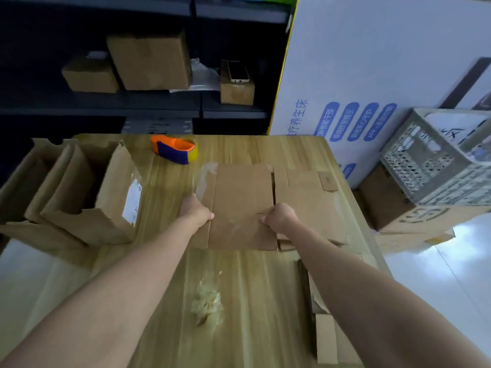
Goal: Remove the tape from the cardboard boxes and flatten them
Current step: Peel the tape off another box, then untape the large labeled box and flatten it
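Both bare forearms are reaching from the near edge across the wooden surface (252, 301), and between them a wad of crumpled clear tape (207, 301) is lying on the wood, apart from everything else.

At the far left, a cluster of opened cardboard boxes (79, 195) is standing on the surface with torn flaps pointing up; a white label is showing on the side that faces the middle. Beyond them, near the far edge, an orange and blue tape dispenser (174, 150) is sitting on its own.

At the centre, the flattened cardboard box (241, 205) is lying flat on the surface. A strip of clear tape (204, 179) is clinging to its far left corner. The left grip (196, 211) is holding the box's left edge, thumb on top. The right grip (281, 217) is curled tight on the cardboard next to the slot between two panels, fingers pinching at the sheet; what exactly is being pinched is too blurred to tell.

Under the right forearm, flat cardboard pieces (326, 335) are overhanging the surface's right edge.

Off to the right, a grey perforated crate (435, 160) is resting on a brown carton (398, 208) on the floor, close to the surface's corner. Behind it a big white printed carton (372, 75) is leaning upright.

At the back, dark shelving (159, 102) is carrying three more cardboard boxes, and a phone (237, 71) is lying on the rightmost small one.
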The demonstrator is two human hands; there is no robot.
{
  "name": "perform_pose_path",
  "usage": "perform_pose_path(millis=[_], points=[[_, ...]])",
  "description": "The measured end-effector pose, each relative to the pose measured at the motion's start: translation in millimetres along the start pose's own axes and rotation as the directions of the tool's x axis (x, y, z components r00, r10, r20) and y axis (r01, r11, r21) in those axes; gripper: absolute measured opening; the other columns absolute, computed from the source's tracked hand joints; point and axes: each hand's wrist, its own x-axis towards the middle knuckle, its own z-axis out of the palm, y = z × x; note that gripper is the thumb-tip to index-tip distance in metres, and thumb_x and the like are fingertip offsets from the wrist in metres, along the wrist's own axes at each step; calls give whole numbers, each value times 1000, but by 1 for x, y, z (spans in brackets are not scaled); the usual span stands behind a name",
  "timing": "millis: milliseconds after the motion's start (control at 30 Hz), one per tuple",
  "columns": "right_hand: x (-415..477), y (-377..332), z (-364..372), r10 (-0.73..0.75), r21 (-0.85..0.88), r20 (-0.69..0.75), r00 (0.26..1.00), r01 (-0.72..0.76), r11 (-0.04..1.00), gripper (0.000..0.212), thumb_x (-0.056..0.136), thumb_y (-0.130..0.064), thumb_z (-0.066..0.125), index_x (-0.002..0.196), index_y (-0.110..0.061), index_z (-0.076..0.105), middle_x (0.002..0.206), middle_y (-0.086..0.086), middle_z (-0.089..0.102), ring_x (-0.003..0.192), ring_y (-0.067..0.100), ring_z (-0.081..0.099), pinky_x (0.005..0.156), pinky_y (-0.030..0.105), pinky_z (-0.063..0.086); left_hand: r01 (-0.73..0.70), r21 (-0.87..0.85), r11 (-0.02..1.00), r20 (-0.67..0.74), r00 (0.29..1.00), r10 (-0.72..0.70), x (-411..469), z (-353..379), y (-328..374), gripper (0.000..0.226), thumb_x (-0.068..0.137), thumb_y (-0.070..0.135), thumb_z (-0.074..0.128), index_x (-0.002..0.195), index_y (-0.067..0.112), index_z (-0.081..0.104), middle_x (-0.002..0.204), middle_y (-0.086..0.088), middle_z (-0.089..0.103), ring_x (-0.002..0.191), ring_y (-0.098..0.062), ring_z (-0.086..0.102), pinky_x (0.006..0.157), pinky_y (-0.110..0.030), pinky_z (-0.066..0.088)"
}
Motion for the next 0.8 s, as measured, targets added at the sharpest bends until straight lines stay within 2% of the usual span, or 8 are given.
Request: perform_pose_path(millis=[100,167,233,367,467,533,667,800], points=[[27,4,6,-2,31,31,1000,1,1000,35,90,-24,60,115,0,60,100,14,60,93,26,59,74,29,43,14,45,999,-23,1000,-13,16,13,-1,83,79,9,74,147,11,27,149,-9,35,134,-28,38,107,-38,36],[42,8,12,-20,-8,48,999,21,1000,35,90,-22,60,117,0,58,109,15,61,101,28,60,76,29,45,37,69,997,-27,999,-35,24,22,-4,85,81,10,73,149,11,22,152,-9,31,137,-27,34,108,-37,33],[54,14,19,-28,-54,55,998,31,998,32,91,-23,60,114,-1,57,106,12,61,95,25,61,73,29,50,66,74,995,-29,998,-64,31,32,-9,85,81,11,72,149,11,21,153,-8,29,138,-27,32,108,-37,32],[73,23,32,-14,-29,69,998,16,999,15,91,-11,53,103,-3,58,92,8,56,79,21,57,63,26,46,93,131,987,-49,995,-88,39,51,-20,84,80,13,74,147,7,24,152,-11,30,138,-27,32,108,-35,31],[79,25,35,0,-37,36,999,2,999,7,89,-3,47,89,-7,53,88,7,54,79,22,56,64,27,47,82,178,981,-52,996,-74,43,59,-19,87,78,15,76,147,7,25,151,-11,32,136,-27,35,107,-36,33],[81,25,34,2,-57,34,999,0,998,7,88,-3,49,85,-8,51,86,6,54,79,23,57,64,28,48,82,213,974,-60,996,-71,43,60,-16,88,75,15,79,145,7,27,147,-12,35,132,-29,41,104,-38,39],[79,22,31,3,-119,18,1000,0,993,5,89,-4,50,89,-8,52,82,5,52,81,23,57,67,29,50,84,276,957,-51,996,-73,40,58,-11,88,73,15,81,143,9,28,144,-14,35,130,-31,41,102,-39,41],[68,5,22,-49,-211,-86,995,30,977,15,88,2,45,95,-9,53,88,6,55,78,23,52,63,30,44,20,376,926,-32,999,-9,37,42,-5,76,75,25,79,136,8,37,140,-14,39,128,-32,40,99,-37,41]])
